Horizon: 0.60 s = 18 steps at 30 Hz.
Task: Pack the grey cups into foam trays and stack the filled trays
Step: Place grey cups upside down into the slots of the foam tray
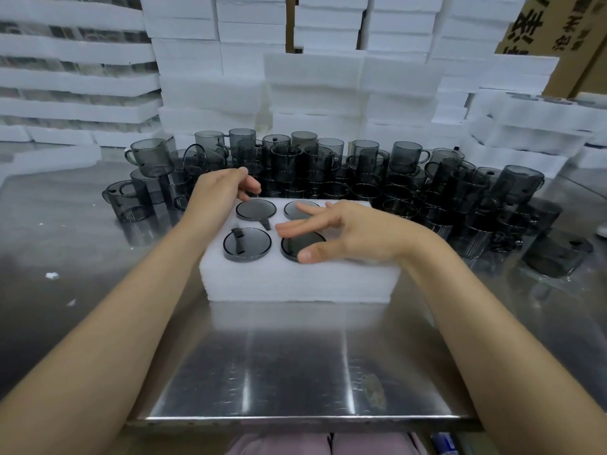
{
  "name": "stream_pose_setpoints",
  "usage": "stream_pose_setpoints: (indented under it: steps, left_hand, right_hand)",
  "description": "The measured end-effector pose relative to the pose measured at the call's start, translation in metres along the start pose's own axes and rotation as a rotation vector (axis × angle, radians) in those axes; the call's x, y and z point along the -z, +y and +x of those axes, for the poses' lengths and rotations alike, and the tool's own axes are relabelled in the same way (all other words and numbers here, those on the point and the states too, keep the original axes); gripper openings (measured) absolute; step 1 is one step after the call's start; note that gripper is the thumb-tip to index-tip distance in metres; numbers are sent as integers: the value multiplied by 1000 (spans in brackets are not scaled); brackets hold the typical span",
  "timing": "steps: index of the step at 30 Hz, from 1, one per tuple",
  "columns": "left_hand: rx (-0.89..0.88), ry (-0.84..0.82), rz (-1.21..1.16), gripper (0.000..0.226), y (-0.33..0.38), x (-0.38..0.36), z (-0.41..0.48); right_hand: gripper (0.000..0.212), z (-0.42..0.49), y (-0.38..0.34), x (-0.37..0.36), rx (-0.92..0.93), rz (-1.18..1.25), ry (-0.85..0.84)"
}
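Note:
A white foam tray (295, 284) lies on the steel table in front of me. Grey cups sit sunk upside down in its holes: one at the back left (256, 209), one at the front left (247, 244), another (300, 209) at the back middle and a fourth (295, 246) at the front middle. My left hand (220, 188) hovers over the tray's back left corner, fingers loosely curled, holding nothing. My right hand (345, 234) hangs spread above the tray's right half, fingers relaxed, hiding the holes there. Behind the tray stands a crowd of loose grey cups (328, 165).
Stacks of white foam trays (312, 77) wall off the back and both sides. More foam trays (525, 126) rise at the right, with cardboard boxes (558, 34) behind. The steel table's front edge (295, 418) runs near me. Small foam crumbs (52, 275) lie at the left.

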State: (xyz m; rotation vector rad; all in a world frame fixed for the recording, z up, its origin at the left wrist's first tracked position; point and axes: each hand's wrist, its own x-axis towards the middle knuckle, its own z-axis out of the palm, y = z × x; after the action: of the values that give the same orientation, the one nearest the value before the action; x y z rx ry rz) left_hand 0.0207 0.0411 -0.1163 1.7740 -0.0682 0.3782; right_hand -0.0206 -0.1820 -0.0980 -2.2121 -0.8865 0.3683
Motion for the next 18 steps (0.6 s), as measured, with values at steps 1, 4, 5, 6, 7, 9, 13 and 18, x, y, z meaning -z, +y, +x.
stream_pose_setpoints:
  steps: [1, 4, 5, 6, 7, 9, 13, 18]
  left_hand:
    - [3, 0, 3, 35, 0, 0, 0]
    - [10, 2, 8, 35, -1, 0, 2]
    - [13, 1, 13, 35, -1, 0, 2]
    - [16, 0, 16, 35, 0, 0, 3]
    - [19, -2, 17, 35, 0, 0, 3]
    - [23, -5, 15, 35, -1, 0, 3]
    - [29, -12, 5, 36, -2, 0, 3]
    - [37, -11, 11, 36, -3, 1, 3]
  right_hand:
    - [44, 0, 0, -1, 3, 9, -1]
    - [45, -5, 1, 0, 19, 89, 121]
    - [41, -7, 4, 3, 26, 102, 256]
    - [35, -9, 7, 8, 31, 66, 435]
    - [29, -13, 11, 15, 19, -17, 625]
    - [30, -21, 22, 32, -86, -235, 925]
    - [44, -37, 42, 52, -358, -390, 1185]
    - [44, -48, 49, 60, -643, -401, 1211]
